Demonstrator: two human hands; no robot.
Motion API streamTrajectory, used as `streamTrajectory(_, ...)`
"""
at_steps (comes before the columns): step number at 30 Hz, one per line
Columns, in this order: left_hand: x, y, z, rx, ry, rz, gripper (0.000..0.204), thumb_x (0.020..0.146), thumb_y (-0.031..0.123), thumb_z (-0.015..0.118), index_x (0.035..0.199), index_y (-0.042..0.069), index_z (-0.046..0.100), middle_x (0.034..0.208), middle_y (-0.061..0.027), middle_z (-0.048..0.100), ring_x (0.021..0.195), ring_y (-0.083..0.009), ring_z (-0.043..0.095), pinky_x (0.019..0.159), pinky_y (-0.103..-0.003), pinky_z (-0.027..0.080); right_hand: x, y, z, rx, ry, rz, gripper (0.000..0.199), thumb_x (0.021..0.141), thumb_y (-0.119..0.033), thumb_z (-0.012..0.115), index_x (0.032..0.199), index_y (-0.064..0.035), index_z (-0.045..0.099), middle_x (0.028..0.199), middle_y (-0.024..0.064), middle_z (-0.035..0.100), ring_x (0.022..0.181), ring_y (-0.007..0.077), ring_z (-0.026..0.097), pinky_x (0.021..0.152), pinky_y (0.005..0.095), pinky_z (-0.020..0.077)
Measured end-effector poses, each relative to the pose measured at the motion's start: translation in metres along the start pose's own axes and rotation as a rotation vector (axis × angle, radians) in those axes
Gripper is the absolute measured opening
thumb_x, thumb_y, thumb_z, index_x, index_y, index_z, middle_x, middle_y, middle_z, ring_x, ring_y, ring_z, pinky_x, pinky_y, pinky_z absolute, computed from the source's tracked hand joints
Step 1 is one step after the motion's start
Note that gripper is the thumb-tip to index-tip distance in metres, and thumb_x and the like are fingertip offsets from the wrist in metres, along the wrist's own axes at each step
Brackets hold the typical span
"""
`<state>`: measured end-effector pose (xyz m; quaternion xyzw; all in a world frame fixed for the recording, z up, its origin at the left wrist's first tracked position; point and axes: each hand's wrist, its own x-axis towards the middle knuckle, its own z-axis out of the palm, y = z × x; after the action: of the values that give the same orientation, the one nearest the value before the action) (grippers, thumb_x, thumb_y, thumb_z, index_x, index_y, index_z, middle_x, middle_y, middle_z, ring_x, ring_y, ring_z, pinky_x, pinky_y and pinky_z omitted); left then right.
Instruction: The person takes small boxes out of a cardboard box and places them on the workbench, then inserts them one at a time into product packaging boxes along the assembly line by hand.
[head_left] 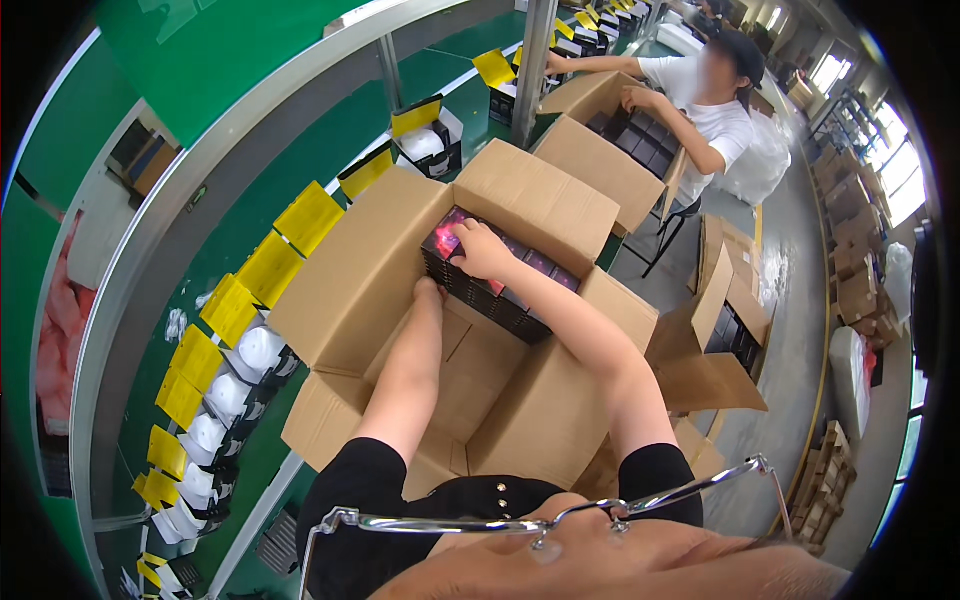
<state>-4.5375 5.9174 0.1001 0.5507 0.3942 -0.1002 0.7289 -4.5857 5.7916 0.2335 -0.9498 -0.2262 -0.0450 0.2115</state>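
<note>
An open brown cardboard carton (465,385) stands in front of me with its flaps folded out. Along its far wall is a row of stacked small black boxes (490,305) with pink and purple printed tops. My right hand (482,250) reaches over the left end of the row, its bent fingers gripping the top of an end box (447,232). Lower down, my left hand (428,288) is against the near left corner of the same stack. Its fingers are mostly hidden by the hand and the boxes. The near part of the carton shows bare cardboard bottom.
Left of the carton, a green conveyor belt (330,135) carries several black boxes with yellow lids (232,308) and white domed items (258,350). A metal post (533,75) rises beyond. A co-worker (715,110) handles another carton (600,160). An open carton (715,335) stands at right.
</note>
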Motion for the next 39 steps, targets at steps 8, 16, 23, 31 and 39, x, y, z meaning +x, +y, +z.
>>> streamTrajectory(8, 0.007, -0.035, -0.009, -0.141, 0.043, -0.015, 0.057, 0.089, 0.04, 0.043, 0.119, -0.005, 0.063, 0.119, -0.0161, 0.066, 0.109, -0.0279, 0.063, 0.092, -0.041, 0.05, 0.001, 0.004, 0.011, -0.097, -0.131, -0.022, 0.085, 0.071, -0.033, 0.082, 0.143, -0.0105, 0.044, 0.151, 0.0132, 0.039, 0.143, 0.0372, 0.03, 0.114, 0.061, 0.0235)
streamTrajectory(16, -0.028, -0.042, -0.06, -0.311, 0.109, 0.012, 0.062, 0.087, 0.04, 0.041, 0.12, -0.008, 0.064, 0.123, -0.0176, 0.066, 0.114, -0.0286, 0.063, 0.095, -0.04, 0.048, -0.015, -0.044, -0.001, -0.164, 0.109, -0.08, 0.087, 0.065, -0.044, 0.084, 0.136, -0.0089, 0.05, 0.134, 0.0107, 0.055, 0.128, 0.0324, 0.047, 0.112, 0.0635, 0.0222)
streamTrajectory(23, -0.156, 0.018, -0.152, -0.487, 0.203, -0.025, 0.057, 0.092, 0.038, 0.049, 0.12, -0.01, 0.061, 0.119, -0.019, 0.066, 0.101, -0.0293, 0.068, 0.086, -0.044, 0.055, -0.065, -0.167, -0.042, -0.012, 0.521, -0.337, 0.06, 0.069, -0.031, 0.081, 0.121, -0.0079, 0.061, 0.114, 0.0094, 0.065, 0.106, 0.0307, 0.058, 0.094, 0.0466, 0.0396)
streamTrajectory(31, -0.329, 0.03, -0.374, -0.796, -0.3, 0.176, 0.056, 0.088, 0.065, 0.056, 0.121, 0.02, 0.059, 0.109, 0.0007, 0.066, 0.102, -0.0146, 0.06, 0.09, -0.035, 0.044, -0.142, -0.435, -0.075, -0.074, 0.85, -0.776, 0.05, 0.071, -0.026, 0.084, 0.115, -0.009, 0.068, 0.113, 0.0072, 0.067, 0.099, 0.0286, 0.058, 0.092, 0.041, 0.0416)
streamTrajectory(39, -0.381, -0.124, -0.61, -1.034, -0.42, 0.518, 0.055, 0.097, 0.061, 0.046, 0.134, 0.02, 0.054, 0.129, 0.0015, 0.059, 0.122, -0.0144, 0.054, 0.098, -0.039, 0.047, -0.25, -0.663, 0.066, -0.008, 0.484, -1.192, 0.059, 0.06, -0.033, 0.078, 0.115, -0.0131, 0.067, 0.116, 0.0066, 0.06, 0.106, 0.0284, 0.052, 0.098, 0.0554, 0.0372)
